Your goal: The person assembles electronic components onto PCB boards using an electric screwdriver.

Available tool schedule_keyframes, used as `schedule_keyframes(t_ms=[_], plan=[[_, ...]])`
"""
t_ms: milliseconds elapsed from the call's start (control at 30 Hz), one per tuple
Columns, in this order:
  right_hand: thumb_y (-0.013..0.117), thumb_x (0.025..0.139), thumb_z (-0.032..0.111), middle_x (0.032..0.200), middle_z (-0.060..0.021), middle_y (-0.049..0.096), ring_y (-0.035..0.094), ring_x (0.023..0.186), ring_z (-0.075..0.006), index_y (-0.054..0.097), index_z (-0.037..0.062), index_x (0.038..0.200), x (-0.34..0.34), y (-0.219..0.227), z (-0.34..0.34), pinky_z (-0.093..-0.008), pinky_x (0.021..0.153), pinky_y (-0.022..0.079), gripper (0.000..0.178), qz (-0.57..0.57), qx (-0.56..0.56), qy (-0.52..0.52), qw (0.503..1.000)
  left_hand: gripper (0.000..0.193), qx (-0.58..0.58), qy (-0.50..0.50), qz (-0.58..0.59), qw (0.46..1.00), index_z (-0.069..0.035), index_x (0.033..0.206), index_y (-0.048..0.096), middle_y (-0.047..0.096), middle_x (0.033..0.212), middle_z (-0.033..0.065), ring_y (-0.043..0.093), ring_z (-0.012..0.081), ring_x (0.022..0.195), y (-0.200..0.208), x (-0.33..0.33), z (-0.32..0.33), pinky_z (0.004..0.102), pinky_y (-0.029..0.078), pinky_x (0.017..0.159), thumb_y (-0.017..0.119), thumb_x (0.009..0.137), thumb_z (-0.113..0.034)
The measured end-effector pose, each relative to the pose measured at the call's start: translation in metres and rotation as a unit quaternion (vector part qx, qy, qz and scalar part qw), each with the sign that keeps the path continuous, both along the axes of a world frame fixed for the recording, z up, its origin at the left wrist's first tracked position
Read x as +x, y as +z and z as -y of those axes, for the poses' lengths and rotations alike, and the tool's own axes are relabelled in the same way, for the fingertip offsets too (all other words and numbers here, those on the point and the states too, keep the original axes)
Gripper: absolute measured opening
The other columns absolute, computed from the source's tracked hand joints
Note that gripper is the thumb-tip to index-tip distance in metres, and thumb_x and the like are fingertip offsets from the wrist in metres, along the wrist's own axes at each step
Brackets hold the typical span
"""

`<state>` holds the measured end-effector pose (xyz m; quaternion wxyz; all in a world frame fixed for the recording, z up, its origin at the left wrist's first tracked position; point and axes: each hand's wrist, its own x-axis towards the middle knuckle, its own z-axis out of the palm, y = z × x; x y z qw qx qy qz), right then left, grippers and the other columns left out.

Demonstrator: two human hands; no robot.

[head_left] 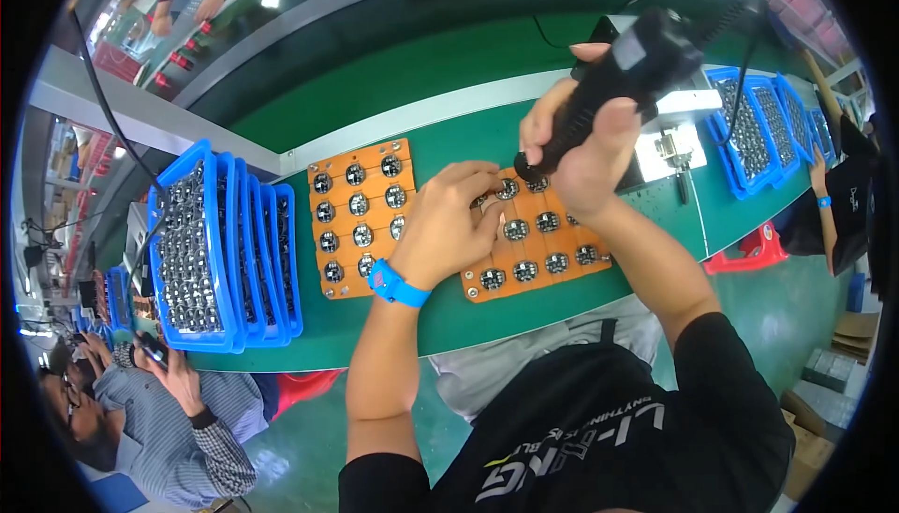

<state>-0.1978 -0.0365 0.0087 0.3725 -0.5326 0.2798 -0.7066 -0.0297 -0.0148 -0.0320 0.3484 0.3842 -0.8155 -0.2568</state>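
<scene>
Orange board (537,247), laid on the green bench (468,321), is covered at its far-left corner by the left hand (445,223); thumb and fingers are curled inward, whether anything's pinched can't be told. Above its far edge, a black screwdriver (609,82) is gripped by the right hand (590,157), fingers wrapped round.

Right hand (587,183) grips black power tool (613,78), nose down at far edge of right orange board (532,246); contact unclear. Left hand (449,223), blue wristband (398,285), on same board's left side, fingertips by small round modules (516,229). Left orange board (340,193) just beside, also loaded. Green table (451,143). Filled blue trays (228,260) tilted far left, more trays (737,179) right. Co-worker (178,419) near left.
</scene>
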Motion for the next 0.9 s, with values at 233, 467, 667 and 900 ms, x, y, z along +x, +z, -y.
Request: schedule_keyframes(t_ms=[233,467,667,900], plan=[[0.049,0.095,0.068,0.063,-0.0083,0.052,0.051,0.046,-0.0154,0.036,0.0028,0.131,0.005,-0.011,0.0,-0.0282,0.046,0.044,0.076,-0.001,-0.021,0.018,1.0,0.014,0.022,0.03,0.015,0.999,0.003,0.094,0.074,0.071,0.106,0.0166,0.071,0.0322,0.084,0.001,-0.001,-0.006,0.0367,0.059,0.071,0.072,0.083,-0.005],[0.054,0.094,0.065,0.063,-0.0087,0.054,0.052,0.047,-0.0152,0.036,0.0015,0.131,0.009,-0.015,-0.003,-0.027,0.045,0.044,0.076,0.0,-0.025,0.03,0.999,0.011,0.005,0.033,0.027,0.999,0.003,0.09,0.075,0.071,0.106,0.0153,0.07,0.032,0.078,0.002,-0.001,-0.007,0.0366,0.058,0.069,0.072,0.083,-0.006],[0.06,0.094,0.06,0.065,-0.009,0.056,0.054,0.049,-0.0151,0.036,0.0004,0.132,0.015,-0.022,0.002,-0.0264,0.048,0.045,0.075,0.012,-0.048,0.052,0.997,0.013,-0.002,0.032,0.038,0.999,0.003,0.09,0.075,0.07,0.101,0.0154,0.07,0.0317,0.076,0.004,0.002,-0.002,0.0372,0.058,0.067,0.072,0.083,-0.007],[0.069,0.093,0.036,0.07,-0.0031,0.056,0.051,0.053,-0.008,0.047,-0.0001,0.12,0.017,-0.02,0.007,-0.0236,0.048,0.042,0.051,0.018,0.001,0.096,0.995,0.011,-0.037,0.036,0.05,0.997,-0.002,0.084,0.072,0.068,0.101,0.0131,0.066,0.0341,0.092,0.006,-0.006,-0.009,0.0436,0.056,0.076,0.069,0.081,-0.012]])
